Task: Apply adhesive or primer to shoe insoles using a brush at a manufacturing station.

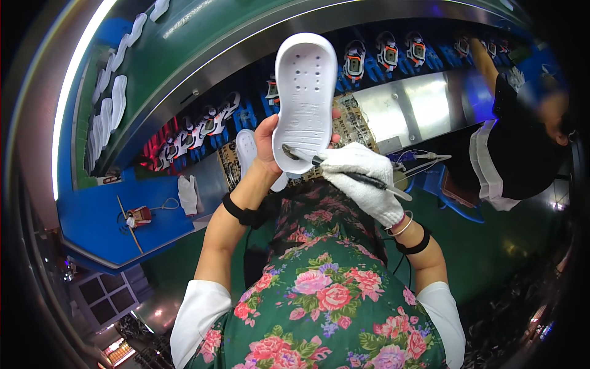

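A white shoe sole [304, 101] is held up in front of me, its pitted inner face showing and its narrower end toward me. My bare left hand [265, 140] is closed round its left edge, with fingertips showing past the right edge. My right hand [359, 172], in a white knitted glove, is closed on a slim brush with a black handle [367, 180]. The brush's head [290, 152] rests inside the near end of the sole. Behind my left hand lies a second white sole [246, 149], partly hidden.
Beyond the sole, a line carries several white-and-orange shoes [387, 52]. More white soles [112, 107] lie on a green shelf at the left. A blue table [98, 215] bears a white glove [187, 194]. At the right, a co-worker [522, 135] reaches toward the line, near a blue stool [433, 184].
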{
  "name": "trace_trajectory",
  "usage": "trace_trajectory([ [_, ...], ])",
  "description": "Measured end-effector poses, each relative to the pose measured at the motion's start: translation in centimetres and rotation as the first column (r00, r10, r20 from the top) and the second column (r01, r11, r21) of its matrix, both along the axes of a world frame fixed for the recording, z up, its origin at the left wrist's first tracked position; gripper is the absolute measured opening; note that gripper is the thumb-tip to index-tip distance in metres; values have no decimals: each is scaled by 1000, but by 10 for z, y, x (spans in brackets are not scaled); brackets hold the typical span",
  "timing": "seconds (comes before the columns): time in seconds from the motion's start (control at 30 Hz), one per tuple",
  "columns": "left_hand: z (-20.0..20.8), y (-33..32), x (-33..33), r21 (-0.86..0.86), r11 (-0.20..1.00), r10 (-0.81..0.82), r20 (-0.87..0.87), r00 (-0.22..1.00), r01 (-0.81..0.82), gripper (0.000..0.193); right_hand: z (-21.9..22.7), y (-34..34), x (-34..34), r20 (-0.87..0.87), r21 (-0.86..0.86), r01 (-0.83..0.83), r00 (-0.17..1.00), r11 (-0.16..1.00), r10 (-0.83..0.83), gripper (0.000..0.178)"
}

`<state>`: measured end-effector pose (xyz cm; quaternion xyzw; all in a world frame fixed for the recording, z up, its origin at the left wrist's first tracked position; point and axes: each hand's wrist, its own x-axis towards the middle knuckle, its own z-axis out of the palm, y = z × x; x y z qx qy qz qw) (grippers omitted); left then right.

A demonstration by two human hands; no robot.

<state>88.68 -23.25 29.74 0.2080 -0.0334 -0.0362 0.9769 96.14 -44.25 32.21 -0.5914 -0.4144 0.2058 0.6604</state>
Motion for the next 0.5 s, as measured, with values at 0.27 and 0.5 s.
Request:
trace_trajectory([
  [0.27,3,4,9,140,987,-74,-5,997,74,94,8,-11,0,-40,81,-181,982,980,184,16],
  [0.5,11,9,23,179,975,-111,-137,984,135,86,5,-17,2,548,72,-99,835,993,43,29],
])
